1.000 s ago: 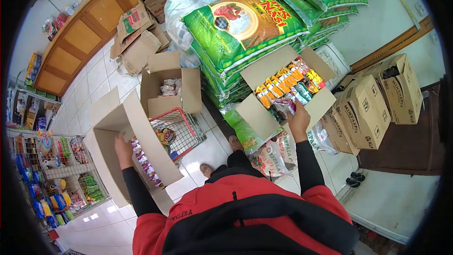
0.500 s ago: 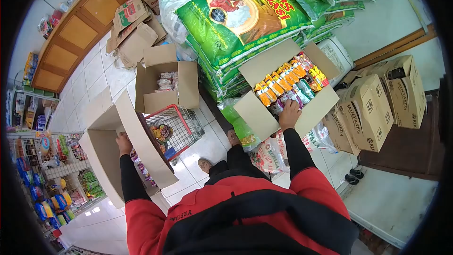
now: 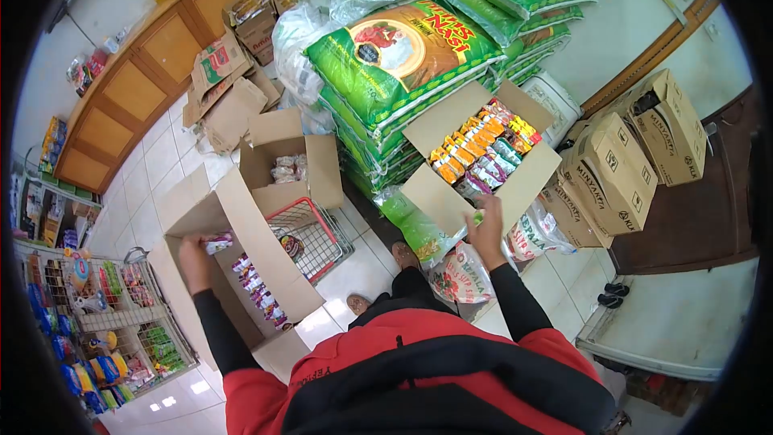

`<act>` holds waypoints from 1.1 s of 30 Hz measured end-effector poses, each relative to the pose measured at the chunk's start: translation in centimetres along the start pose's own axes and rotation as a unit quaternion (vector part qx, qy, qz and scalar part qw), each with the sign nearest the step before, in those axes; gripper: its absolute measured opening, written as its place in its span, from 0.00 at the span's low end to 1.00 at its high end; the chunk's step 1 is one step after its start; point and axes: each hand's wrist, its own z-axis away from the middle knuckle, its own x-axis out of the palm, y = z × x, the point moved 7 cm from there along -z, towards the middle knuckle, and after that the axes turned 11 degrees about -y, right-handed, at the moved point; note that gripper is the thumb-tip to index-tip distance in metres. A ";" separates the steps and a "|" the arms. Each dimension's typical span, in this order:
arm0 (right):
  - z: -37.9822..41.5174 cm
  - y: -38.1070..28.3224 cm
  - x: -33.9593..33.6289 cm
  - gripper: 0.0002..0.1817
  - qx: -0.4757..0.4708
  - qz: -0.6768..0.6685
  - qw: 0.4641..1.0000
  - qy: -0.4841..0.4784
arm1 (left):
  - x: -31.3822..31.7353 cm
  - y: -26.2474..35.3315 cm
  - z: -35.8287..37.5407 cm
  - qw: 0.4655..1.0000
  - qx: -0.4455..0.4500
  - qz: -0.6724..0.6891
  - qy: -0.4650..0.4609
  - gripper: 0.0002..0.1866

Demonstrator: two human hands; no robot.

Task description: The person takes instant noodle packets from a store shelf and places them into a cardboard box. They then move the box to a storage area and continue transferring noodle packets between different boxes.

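My left hand (image 3: 194, 264) is inside the tall open cardboard box (image 3: 278, 254) on the left, its fingers closed on a small purple-and-white snack packet (image 3: 217, 243). A row of similar purple packets (image 3: 259, 290) lies deeper in that box. My right hand (image 3: 486, 234) is over the near flap of the other open carton (image 3: 439, 203), fingers curled. A small greenish bit shows at its fingertips, too small to name. Orange packets (image 3: 467, 147), purple packets (image 3: 489, 171) and several yellow, red and green ones stand in rows in this carton.
Green rice sacks (image 3: 411, 48) are stacked behind the right carton. A red-rimmed wire basket (image 3: 322, 246) and a carton with pale packets (image 3: 322, 173) stand between the boxes. Brown cartons (image 3: 608, 169) are at right, a goods rack (image 3: 113, 298) at left.
My right hand has drawn back from the packets to the carton's near flap. My left hand has moved off the box wall and now has a packet. The view has shifted slightly.
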 end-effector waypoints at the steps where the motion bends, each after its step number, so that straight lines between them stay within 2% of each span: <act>1: -0.3 -2.9 0.2 0.23 -0.007 -0.062 0.998 -0.028 | -4.5 3.7 0.4 0.999 0.022 0.024 0.016 0.06; 2: -0.8 -6.2 0.3 0.23 -0.014 -0.123 0.991 -0.058 | -8.7 7.8 0.8 0.997 0.042 0.048 0.031 0.05; 4: -1.6 -13.6 -0.2 0.26 -0.147 -0.163 0.974 -0.051 | -15.3 15.6 2.1 0.993 0.080 0.055 0.063 0.08; 5: -1.9 -17.4 -0.9 0.28 -0.202 -0.166 0.963 -0.063 | -17.6 19.6 2.8 0.987 0.127 0.062 0.076 0.09; 8: -2.7 -26.1 -4.1 0.33 -0.332 -0.126 0.931 -0.089 | -18.2 29.9 4.3 0.963 0.251 0.068 0.076 0.11; 9: -2.8 -26.1 -4.2 0.33 -0.332 -0.128 0.930 -0.089 | -16.7 32.9 4.4 0.951 0.293 0.096 0.035 0.12; 11: -3.1 -25.8 -3.6 0.27 -0.315 0.059 0.944 -0.079 | -13.0 38.4 4.7 0.911 0.373 0.168 -0.046 0.13; 12: -3.3 -24.6 -3.9 0.27 -0.313 0.060 0.945 -0.079 | -11.4 40.7 4.8 0.882 0.412 0.213 -0.086 0.12; 13: -4.4 -21.1 -3.5 0.24 -0.208 0.031 0.965 -0.154 | -10.1 41.9 4.7 0.880 0.414 0.214 -0.088 0.12; 14: -5.0 -17.2 -3.0 0.21 -0.101 0.003 0.969 -0.226 | -9.1 42.7 4.2 0.869 0.392 0.287 -0.098 0.12; 15: -5.6 -13.6 -3.4 0.20 -0.046 0.014 0.978 -0.204 | -8.1 43.2 3.4 0.852 0.367 0.358 -0.107 0.12; 16: -6.0 -9.8 -3.7 0.19 0.010 0.026 0.983 -0.182 | -7.2 43.8 2.8 0.851 0.366 0.359 -0.109 0.12; 18: -7.2 -2.3 -3.9 0.23 0.097 0.014 0.981 -0.169 | -5.0 43.9 1.4 0.857 0.313 0.387 -0.135 0.14; 20: -8.2 5.7 -1.8 0.27 0.124 0.053 0.976 -0.168 | -0.7 44.1 0.3 0.865 0.304 0.368 -0.157 0.16; 21: -8.7 8.6 -0.5 0.27 0.125 0.053 0.976 -0.171 | 2.2 44.2 -0.2 0.865 0.272 0.371 -0.199 0.16; 22: -9.1 11.0 1.2 0.28 0.116 0.063 0.970 -0.206 | 5.3 44.2 -0.5 0.864 0.240 0.373 -0.240 0.16; 23: -9.5 12.8 2.7 0.28 0.106 0.072 0.962 -0.241 | 8.0 44.2 -0.6 0.864 0.239 0.371 -0.243 0.16; 25: -10.1 15.4 4.9 0.29 0.110 0.089 0.951 -0.276 | 14.7 44.0 -0.3 0.847 0.203 0.362 -0.333 0.18; 27: -10.3 15.7 6.1 0.27 0.151 0.114 0.917 -0.350 | 18.9 43.9 0.3 0.847 0.182 0.341 -0.366 0.19; 28: -9.9 15.5 7.1 0.27 0.155 0.112 0.916 -0.353 | 21.3 43.5 0.7 0.846 0.160 0.321 -0.395 0.20; 30: -7.6 14.6 9.1 0.27 0.120 0.097 0.931 -0.330 | 27.1 41.6 1.6 0.848 0.124 0.323 -0.402 0.21; 31: -6.1 13.7 9.3 0.29 0.091 0.165 0.938 -0.292 | 29.6 40.7 2.2 0.850 0.088 0.327 -0.403 0.22; 32: -4.7 12.7 9.2 0.30 0.060 0.232 0.938 -0.249 | 31.3 40.5 3.0 0.848 0.089 0.327 -0.406 0.22; 33: -3.9 12.0 8.9 0.30 0.062 0.233 0.938 -0.249 | 33.5 39.7 4.2 0.800 -0.006 0.393 -0.453 0.23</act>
